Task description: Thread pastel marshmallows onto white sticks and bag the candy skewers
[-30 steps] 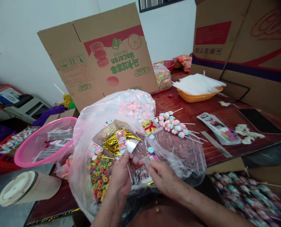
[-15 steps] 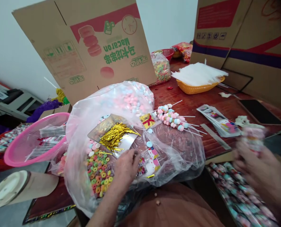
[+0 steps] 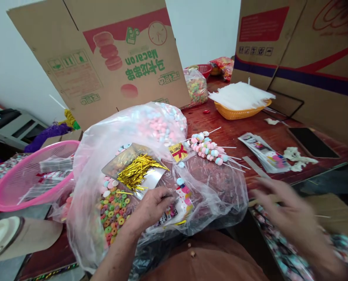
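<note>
My left hand (image 3: 152,205) lies on a big clear plastic bag (image 3: 220,187) in front of me, its fingers curled onto a stack of small printed wrappers (image 3: 181,201). Just above it sits a clear tray of gold twist ties (image 3: 138,171), with coloured candy rings (image 3: 115,207) to the left inside the bag. My right hand (image 3: 285,210) is blurred, fingers stretched out and holding nothing, over the box of wrapped candy skewers (image 3: 282,249) at lower right. Marshmallow skewers (image 3: 206,148) lie on the table beyond the bag.
A pink basket (image 3: 24,179) and a paper cup (image 3: 15,236) are at left. Upright cardboard boxes (image 3: 103,58) wall the back and right. An orange basket of white bags (image 3: 238,113), more printed wrappers (image 3: 264,154) and a phone (image 3: 313,142) lie on the red-brown table (image 3: 229,132).
Both hands held a wrapped skewer a second ago. My right hand carried it out over the box at right and now swings back empty. My left hand dropped onto the printed wrappers.
</note>
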Tool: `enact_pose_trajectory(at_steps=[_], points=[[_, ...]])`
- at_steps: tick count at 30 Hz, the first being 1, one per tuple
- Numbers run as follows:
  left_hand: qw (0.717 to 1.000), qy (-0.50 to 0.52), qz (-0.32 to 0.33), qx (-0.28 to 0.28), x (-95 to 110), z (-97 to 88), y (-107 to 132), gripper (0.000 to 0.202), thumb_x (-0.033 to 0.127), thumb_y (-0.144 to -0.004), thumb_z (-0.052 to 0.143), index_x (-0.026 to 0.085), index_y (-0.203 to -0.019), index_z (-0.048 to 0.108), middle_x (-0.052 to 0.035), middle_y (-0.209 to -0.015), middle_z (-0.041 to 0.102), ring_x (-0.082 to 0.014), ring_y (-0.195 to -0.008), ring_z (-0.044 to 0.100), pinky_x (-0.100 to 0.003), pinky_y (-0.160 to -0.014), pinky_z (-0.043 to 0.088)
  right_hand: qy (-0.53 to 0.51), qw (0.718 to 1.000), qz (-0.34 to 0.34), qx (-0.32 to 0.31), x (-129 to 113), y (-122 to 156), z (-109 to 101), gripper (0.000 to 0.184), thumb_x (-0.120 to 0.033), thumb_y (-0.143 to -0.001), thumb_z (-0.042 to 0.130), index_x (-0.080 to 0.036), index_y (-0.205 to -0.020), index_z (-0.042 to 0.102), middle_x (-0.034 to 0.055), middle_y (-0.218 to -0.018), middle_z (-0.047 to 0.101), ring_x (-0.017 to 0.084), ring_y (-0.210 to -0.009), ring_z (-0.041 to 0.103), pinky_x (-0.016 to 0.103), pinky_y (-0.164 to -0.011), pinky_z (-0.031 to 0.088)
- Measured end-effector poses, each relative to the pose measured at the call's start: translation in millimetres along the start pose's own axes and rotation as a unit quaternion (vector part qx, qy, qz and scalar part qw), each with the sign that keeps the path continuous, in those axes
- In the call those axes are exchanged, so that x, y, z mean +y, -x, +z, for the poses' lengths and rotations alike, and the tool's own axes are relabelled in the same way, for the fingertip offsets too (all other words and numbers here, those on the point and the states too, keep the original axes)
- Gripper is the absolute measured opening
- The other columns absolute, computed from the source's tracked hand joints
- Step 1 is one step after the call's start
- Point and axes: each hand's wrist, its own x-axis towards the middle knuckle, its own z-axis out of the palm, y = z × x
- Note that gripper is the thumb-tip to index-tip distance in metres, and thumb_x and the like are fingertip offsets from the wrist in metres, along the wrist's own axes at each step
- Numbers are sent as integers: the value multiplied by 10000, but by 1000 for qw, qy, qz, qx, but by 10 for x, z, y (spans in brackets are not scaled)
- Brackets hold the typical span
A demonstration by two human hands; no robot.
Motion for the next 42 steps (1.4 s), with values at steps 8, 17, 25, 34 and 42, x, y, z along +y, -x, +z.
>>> enact_pose_trajectory(at_steps=[8, 17, 25, 34, 42], points=[[992, 50, -1, 116, -26, 156, 221, 271, 314, -792, 547, 165, -1017, 571, -29, -800, 645, -154, -690, 567, -249, -630, 460, -270, 928, 14, -256, -991, -168, 1343, 143, -168, -772, 519, -167, -643, 580, -20, -611, 558, 100, -604, 507, 204, -576, 375], [926, -221, 185, 244, -44, 210, 20, 317, 282, -769, 573, 187, -1072, 594, -116, -1053, 662, -281, -951, 611, -432, -808, 484, -151, 962, -57, -221, -621, -172, 1123, 353, -333, -876, 434, -175, -561, 405, -38, -555, 396, 87, -532, 361, 219, -519, 268], [968, -26, 144, 203, 164, 463, 7, 215, 251, -848, 483, 188, -1039, 559, -46, -888, 684, -159, -782, 637, -239, -679, 503, -242, 936, -22, -253, -552, -223, 1010, 419, -409, -890, 400, -171, -546, 423, -49, -531, 342, 77, -515, 347, 206, -495, 268], [988, 49, 65, 133, 53, 265, -31, 290, 377, -833, 476, 170, -657, 576, 21, -546, 548, -109, -513, 489, -190, -491, 392, 136, 965, -5, -226, -175, -615, 1026, 515, -351, -946, 257, -146, -592, 570, 0, -580, 543, 103, -568, 489, 192, -528, 350], [973, 5, 83, 214, -142, 10, 161, 294, 332, -877, 411, 182, -764, 637, -11, -672, 622, -132, -633, 575, -206, -598, 449, 306, 940, -29, -151, 407, -1136, 854, 226, -155, -828, 454, -150, -911, 664, 134, -916, 641, 264, -932, 511, 381, -793, 368]])
